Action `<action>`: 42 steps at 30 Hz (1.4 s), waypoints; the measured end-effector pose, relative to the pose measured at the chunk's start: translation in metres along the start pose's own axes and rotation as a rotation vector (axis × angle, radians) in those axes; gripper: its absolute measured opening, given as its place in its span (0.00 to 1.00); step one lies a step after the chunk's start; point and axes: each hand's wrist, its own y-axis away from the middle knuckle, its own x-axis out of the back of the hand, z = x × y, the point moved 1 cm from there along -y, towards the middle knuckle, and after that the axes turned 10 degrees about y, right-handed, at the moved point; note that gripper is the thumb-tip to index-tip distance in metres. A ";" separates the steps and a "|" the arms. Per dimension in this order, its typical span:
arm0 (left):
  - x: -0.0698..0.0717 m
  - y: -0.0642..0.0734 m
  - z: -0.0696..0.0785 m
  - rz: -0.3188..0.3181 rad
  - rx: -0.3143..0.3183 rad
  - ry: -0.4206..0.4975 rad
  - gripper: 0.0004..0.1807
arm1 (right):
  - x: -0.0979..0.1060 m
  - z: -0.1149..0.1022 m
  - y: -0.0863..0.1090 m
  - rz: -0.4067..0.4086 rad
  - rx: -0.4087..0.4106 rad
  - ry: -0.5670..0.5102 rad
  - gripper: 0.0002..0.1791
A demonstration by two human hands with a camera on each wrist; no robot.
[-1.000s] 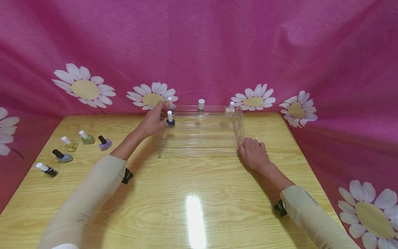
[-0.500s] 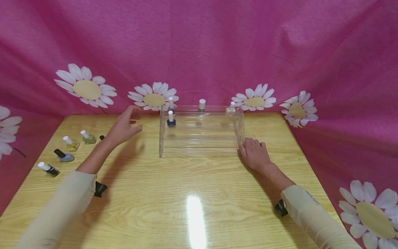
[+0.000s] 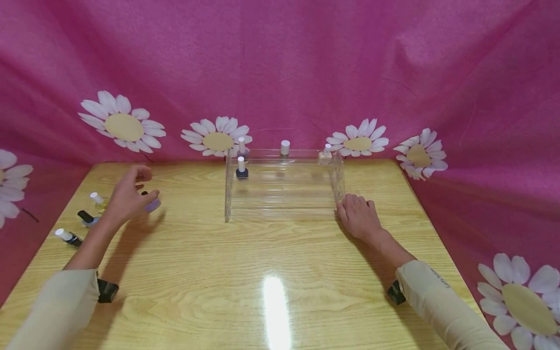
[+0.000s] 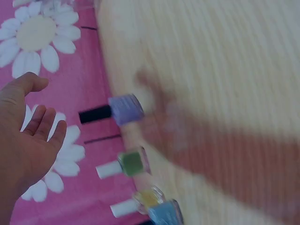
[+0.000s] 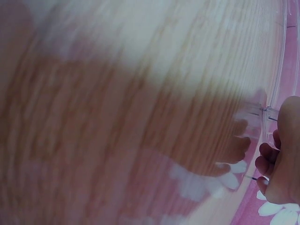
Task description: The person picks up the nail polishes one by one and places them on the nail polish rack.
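My left hand (image 3: 130, 194) hovers over the left of the table with fingers loosely bent, holding nothing. Nearest it is a lilac nail polish bottle (image 4: 125, 109) with a black cap. A green nail polish bottle (image 4: 132, 162) shows in the left wrist view, hidden by the hand in the head view. My right hand (image 3: 359, 216) grips the front right corner of a clear stepped display rack (image 3: 282, 212). On its upper tiers stand a dark nail polish bottle (image 3: 242, 172), a pale beige one (image 3: 325, 156) and others with white caps.
Left of my left hand lie a yellow nail polish bottle (image 4: 151, 196), a grey-blue one (image 3: 89, 221) and a black one with a white cap (image 3: 69, 237). A pink flowered cloth (image 3: 280, 73) hangs behind the wooden table (image 3: 210, 291).
My left hand has left the dark bottle on the rack and moved left to the loose bottles. My right hand stays at the rack's corner.
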 end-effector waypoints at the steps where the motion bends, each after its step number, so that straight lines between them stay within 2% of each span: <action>1: 0.002 0.002 -0.003 0.006 0.009 -0.006 0.29 | 0.000 0.000 0.000 -0.001 0.000 0.001 0.17; 6: 0.007 0.007 -0.013 0.021 0.031 -0.026 0.29 | 0.000 -0.001 0.001 0.005 0.002 0.002 0.17; 13: 0.012 0.011 -0.025 0.005 0.065 -0.015 0.32 | 0.000 0.000 0.001 -0.003 0.003 0.005 0.18; 19: 0.011 0.013 -0.038 -0.044 0.127 0.026 0.34 | 0.000 0.001 0.002 -0.027 -0.006 0.003 0.18; 24: 0.007 0.017 -0.048 -0.081 0.190 0.015 0.34 | 0.000 0.001 0.002 -0.028 -0.009 0.002 0.18; 29: 0.002 0.019 -0.054 -0.059 0.181 -0.010 0.30 | 0.000 0.001 0.001 -0.014 -0.004 0.000 0.18; 42: -0.010 0.016 -0.060 -0.022 0.173 -0.044 0.27 | 0.000 0.000 0.000 -0.013 -0.006 -0.005 0.19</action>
